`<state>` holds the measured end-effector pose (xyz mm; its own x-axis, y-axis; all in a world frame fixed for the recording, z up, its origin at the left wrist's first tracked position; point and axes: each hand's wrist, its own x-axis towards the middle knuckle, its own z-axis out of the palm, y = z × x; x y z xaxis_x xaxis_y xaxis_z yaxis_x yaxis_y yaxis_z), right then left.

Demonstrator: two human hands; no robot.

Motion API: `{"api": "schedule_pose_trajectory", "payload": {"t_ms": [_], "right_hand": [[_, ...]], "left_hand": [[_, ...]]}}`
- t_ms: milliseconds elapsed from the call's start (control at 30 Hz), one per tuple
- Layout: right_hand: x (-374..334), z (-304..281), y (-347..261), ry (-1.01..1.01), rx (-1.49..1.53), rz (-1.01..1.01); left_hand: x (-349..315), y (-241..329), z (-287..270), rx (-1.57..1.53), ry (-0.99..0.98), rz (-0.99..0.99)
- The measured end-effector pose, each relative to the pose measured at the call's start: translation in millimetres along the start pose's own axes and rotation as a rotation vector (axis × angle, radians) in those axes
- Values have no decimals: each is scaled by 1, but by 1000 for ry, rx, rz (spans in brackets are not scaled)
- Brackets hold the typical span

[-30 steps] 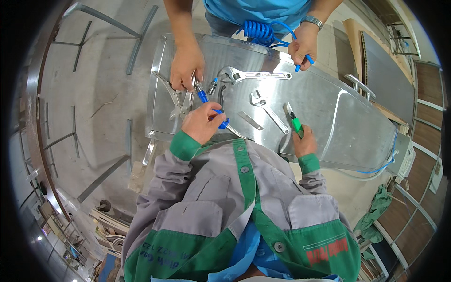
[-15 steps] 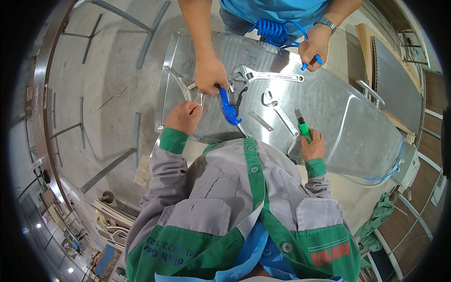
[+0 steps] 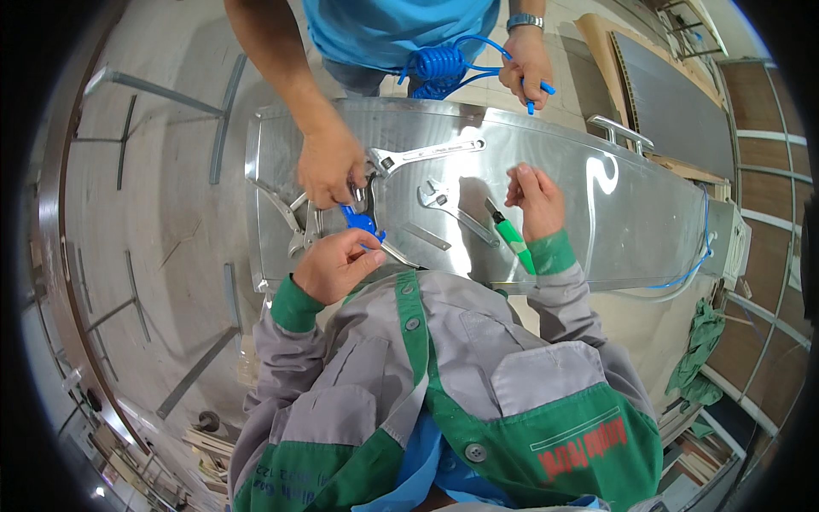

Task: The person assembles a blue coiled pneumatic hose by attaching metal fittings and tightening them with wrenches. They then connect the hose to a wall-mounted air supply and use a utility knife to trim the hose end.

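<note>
In the head view, the left hand curls by the blue plastic-handled tool over the shiny metal table's left side; I can't tell whether it grips. The right hand, half-open and empty, hangs beside the green-handled utility knife.

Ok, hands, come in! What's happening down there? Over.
Left hand by blue tool, grip unclear. Right hand empty, beside green knife. Co-worker's hand close, at blue tool's far end.

And the right hand has let go! The green utility knife now lies on the metal tabletop, while the left hand has swung from the pliers back to the blue air gun.
</note>
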<state>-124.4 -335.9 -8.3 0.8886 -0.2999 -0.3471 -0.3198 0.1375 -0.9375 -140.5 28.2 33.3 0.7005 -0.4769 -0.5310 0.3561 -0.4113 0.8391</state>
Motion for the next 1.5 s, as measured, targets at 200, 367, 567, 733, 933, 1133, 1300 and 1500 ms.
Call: {"api": "schedule_pose_trajectory", "payload": {"t_ms": [200,367,567,733,933,1133,1300,1500], "right_hand": [[8,-12,2,132,38,61],[-17,-28,33,-62,-363,56],[-8,-2,21,-172,-131,161],[61,80,-1,-304,324,177],[167,144,6,89,617,448],[201,155,13,65,575,357],[164,130,-42,-636,899,316],[128,130,-126,-1020,867,244]], "left_hand": [[-2,-18,-8,185,290,13],[-15,-35,-17,283,392,-113],[-3,-25,-10,288,419,-91],[12,-17,0,309,341,54],[10,-27,1,145,290,30],[2,-33,-1,22,315,30],[58,-34,-15,-776,261,81],[199,-2,-33,-1338,106,-41]]}}
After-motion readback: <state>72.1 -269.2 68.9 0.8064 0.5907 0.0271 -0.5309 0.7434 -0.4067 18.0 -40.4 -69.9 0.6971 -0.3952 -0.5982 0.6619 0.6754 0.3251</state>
